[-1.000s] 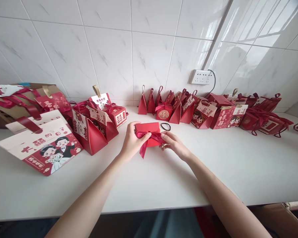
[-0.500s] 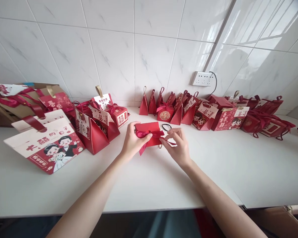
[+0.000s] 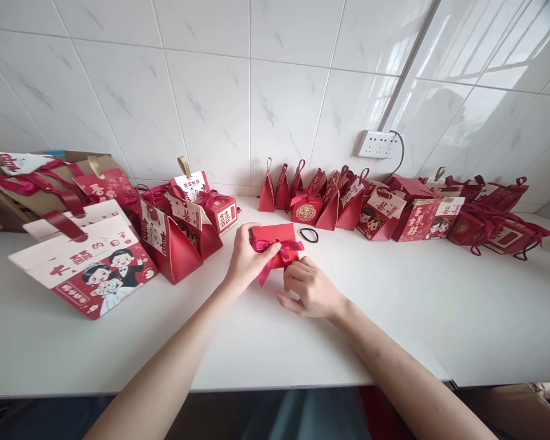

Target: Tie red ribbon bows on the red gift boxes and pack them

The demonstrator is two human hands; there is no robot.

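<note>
My left hand (image 3: 252, 258) is closed round the left side of a small red box (image 3: 273, 232), its thumb pressing on the dark red satin ribbon (image 3: 289, 245) tied across the front. One ribbon tail (image 3: 265, 272) hangs below the box on the left. At the box's lower right corner is my right hand (image 3: 312, 288), back upward, with the fingers curled in and the thumb set a little apart. Whatever lies under those curled fingers is hidden. A black cord loop (image 3: 308, 235) lies on the white table (image 3: 266, 342) just right of the box.
Red gift boxes (image 3: 305, 211) with ribbons and loops line the tiled wall. To the left stand a printed white-and-red bag (image 3: 89, 266), a triangular red box (image 3: 176, 253) and a brown carton (image 3: 22, 205). A white power strip (image 3: 378, 145) is mounted on the wall.
My right hand has moved down and left, from pinching a ribbon end right of the box to its lower right corner, fingers curling in. My left hand keeps its hold.
</note>
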